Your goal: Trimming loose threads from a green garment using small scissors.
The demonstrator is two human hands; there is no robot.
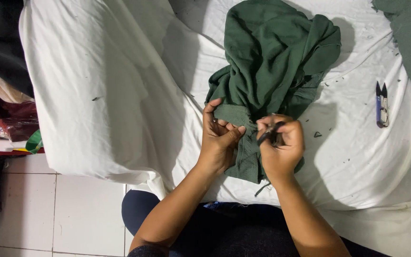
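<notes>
Two bare hands pinch a seam edge of a dark green garment [272, 52], which looks soft, light and limp, best gripped at that edge. The left hand [219, 138] clamps cloth; the right hand [281, 145] closes on a small dark tool [271, 133]. Beneath lies a white sheet [115, 95], blue-handled thread snips [382, 105] to the right, tiled floor [72, 214] lower left.

One head camera looks steeply down, from close, onto the white-sheeted table [110, 95] edge and tiled floor [72, 214]
</notes>
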